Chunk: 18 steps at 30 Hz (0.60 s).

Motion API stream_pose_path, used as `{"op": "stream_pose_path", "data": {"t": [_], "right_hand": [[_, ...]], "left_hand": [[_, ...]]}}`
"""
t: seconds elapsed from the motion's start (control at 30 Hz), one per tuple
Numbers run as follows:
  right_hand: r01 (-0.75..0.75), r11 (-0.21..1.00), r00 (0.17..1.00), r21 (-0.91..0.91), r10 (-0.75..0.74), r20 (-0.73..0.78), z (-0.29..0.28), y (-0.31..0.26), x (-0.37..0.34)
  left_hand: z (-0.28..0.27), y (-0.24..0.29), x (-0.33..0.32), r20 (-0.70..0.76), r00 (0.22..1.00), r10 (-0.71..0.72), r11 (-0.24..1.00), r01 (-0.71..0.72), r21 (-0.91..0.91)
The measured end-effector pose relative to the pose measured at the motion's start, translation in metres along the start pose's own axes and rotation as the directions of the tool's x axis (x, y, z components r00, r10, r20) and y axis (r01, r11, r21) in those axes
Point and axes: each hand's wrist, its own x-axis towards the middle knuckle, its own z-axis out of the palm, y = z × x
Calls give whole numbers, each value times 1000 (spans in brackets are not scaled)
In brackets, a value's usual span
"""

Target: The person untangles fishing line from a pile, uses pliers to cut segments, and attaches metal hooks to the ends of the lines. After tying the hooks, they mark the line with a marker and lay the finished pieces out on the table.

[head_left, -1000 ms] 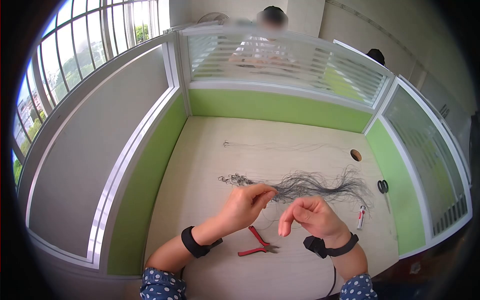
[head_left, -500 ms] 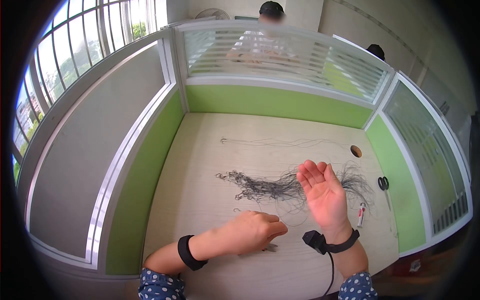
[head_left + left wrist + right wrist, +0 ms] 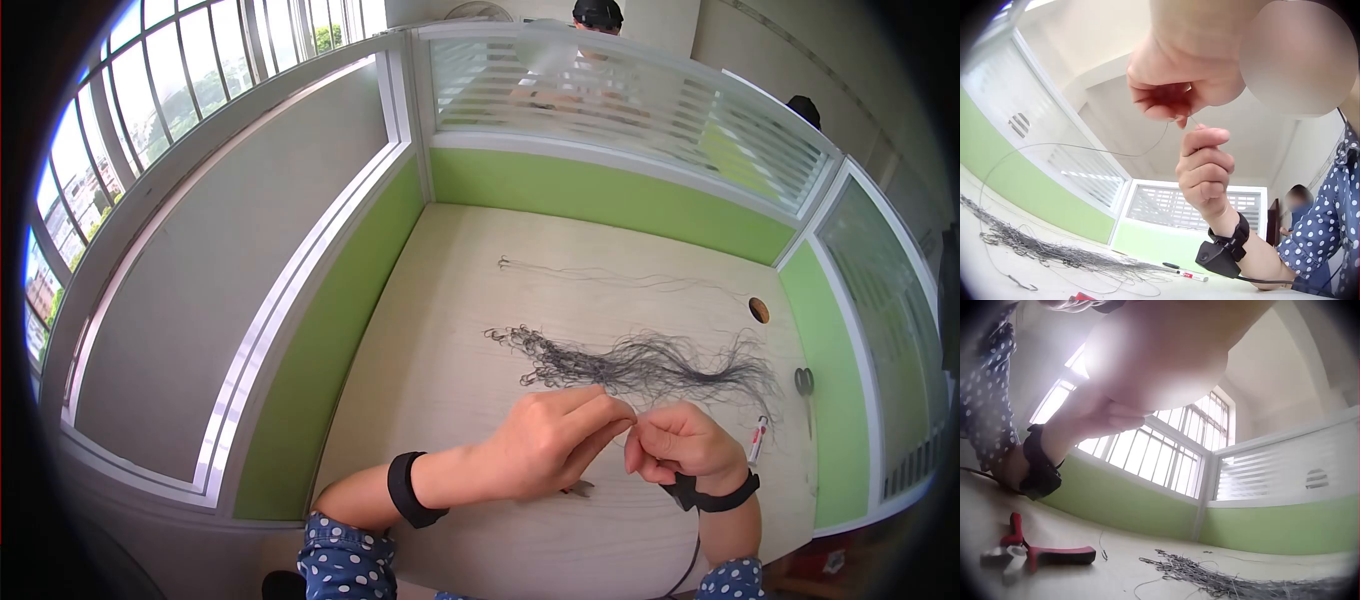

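My left hand [image 3: 560,440] and right hand [image 3: 690,445] meet low over the table, fingertips close together. In the left wrist view a thin fishing line [image 3: 1085,147] loops from the pinched fingertips of my left hand down to a single fish hook [image 3: 1022,284] near the tabletop. My right hand [image 3: 1207,172] pinches a short end of that line with thumb and forefinger. Behind the hands lies a bundle of hooks on dark lines [image 3: 620,362], hooks to the left. Red-handled pliers [image 3: 1060,556] lie under the hands, mostly hidden in the head view.
A separate hooked line [image 3: 600,273] lies farther back. Black scissors [image 3: 805,382] and a small white-and-red tube [image 3: 758,438] are at the right, near a round table hole [image 3: 759,310]. Green partitions [image 3: 600,195] enclose the table; a person sits beyond the back one.
My right hand was raised with its palm showing; it has come down to my left hand and now pinches the line. The head view has shifted, moving the table contents rightward.
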Motion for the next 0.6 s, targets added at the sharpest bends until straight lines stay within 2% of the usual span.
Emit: {"op": "stream_pose_path", "data": {"t": [0.03, 0.1, 0.17, 0.2, 0.23, 0.27, 0.3, 0.33, 0.37, 0.4, 0.43, 0.47, 0.5, 0.57, 0.6], "right_hand": [[-39, 994, 995, 99, 30, 96, -1, -1, -3], [-25, 996, 996, 82, 17, 90, 0, -2, -10], [121, 944, 961, 308, -189, 200, 0, 6, -16], [234, 848, 919, 476, -352, 176, 5, 10, -13], [234, 848, 919, 476, -353, 176, 10, 9, -10], [337, 721, 905, 605, -426, 4, 16, 8, -8], [443, 565, 869, 696, -460, -180, 22, 7, -6], [551, 526, 813, 648, -514, -275, 23, 9, 1], [554, 523, 811, 648, -514, -279, 27, 10, 8], [688, 670, 716, 279, -563, -413, 30, 11, 15], [676, 724, 589, -136, -642, -492, 31, 13, 19], [539, 716, 586, -443, -697, -414, 26, 16, 18], [536, 718, 585, -443, -695, -418, 25, 16, 18], [203, 696, 786, -689, -535, -308, 24, 13, 16], [194, 701, 788, -686, -528, -317, 23, 11, 14]], "left_hand": [[1, -2, -1, 1, 1000, -3, 1000, 3, 0], [7, -9, -2, -20, 999, -50, 999, 49, -16], [16, -15, -5, -11, 998, -57, 998, 57, -13], [24, -20, -11, 72, 995, -70, 998, 70, -7], [29, -21, -15, 154, 985, -82, 997, 83, 0], [30, -20, -18, 294, 946, -133, 991, 127, 40], [33, -20, -20, 296, 946, -134, 991, 129, 35], [36, -22, -23, 351, 932, -86, 996, 76, 43], [37, -22, -24, 407, 913, -37, 999, 19, 48], [37, -20, -25, 435, 899, -42, 999, 24, 47], [36, -18, -24, 438, 898, -39, 999, 23, 42], [34, -16, -23, 407, 913, -17, 1000, 17, 5], [31, -13, -21, 373, 928, 2, 999, 10, -31], [19, -9, -14, 325, 945, -47, 996, 69, -56], [12, -9, -9, 274, 957, -98, 989, 123, -77]]}}
